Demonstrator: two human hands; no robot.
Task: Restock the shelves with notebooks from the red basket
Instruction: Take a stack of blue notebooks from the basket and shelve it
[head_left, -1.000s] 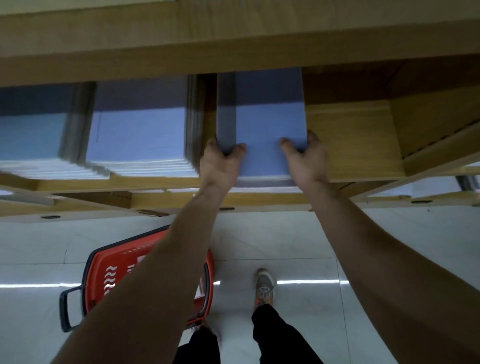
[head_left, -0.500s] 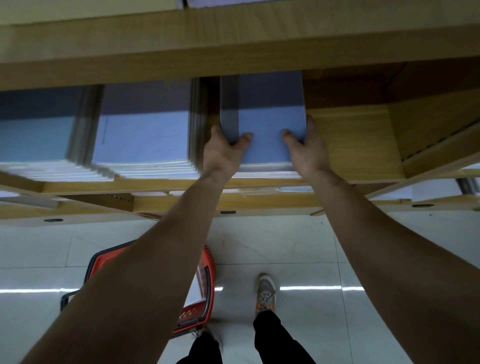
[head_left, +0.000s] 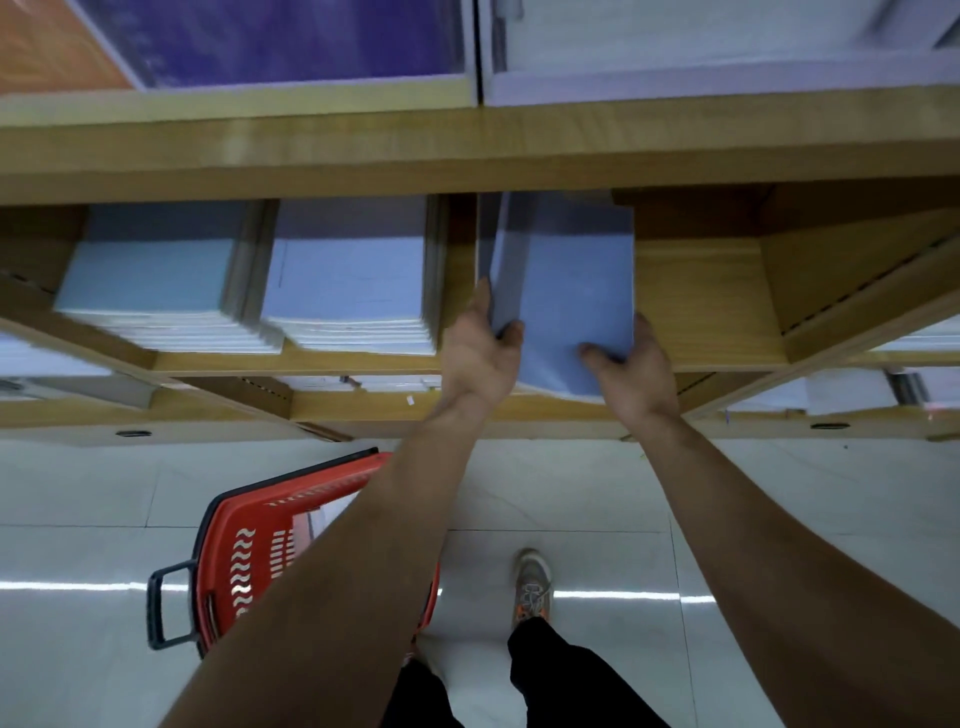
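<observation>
Notebook stack (head_left: 566, 301), far end beneath shelf (head_left: 467, 150)

You can read no text here. The faint marks on the purple cover (head_left: 291, 41) are too blurred, and nothing on the red basket (head_left: 244, 551) is legible.

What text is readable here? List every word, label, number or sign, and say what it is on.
Nothing here can be read.
Purple cover on the top shelf: faint print, too blurred.
White tag on the lower shelf edge: too small.
Sheet in the red basket: blurred.
Blue notebook stack at the shelf's right: no print shows.
</observation>
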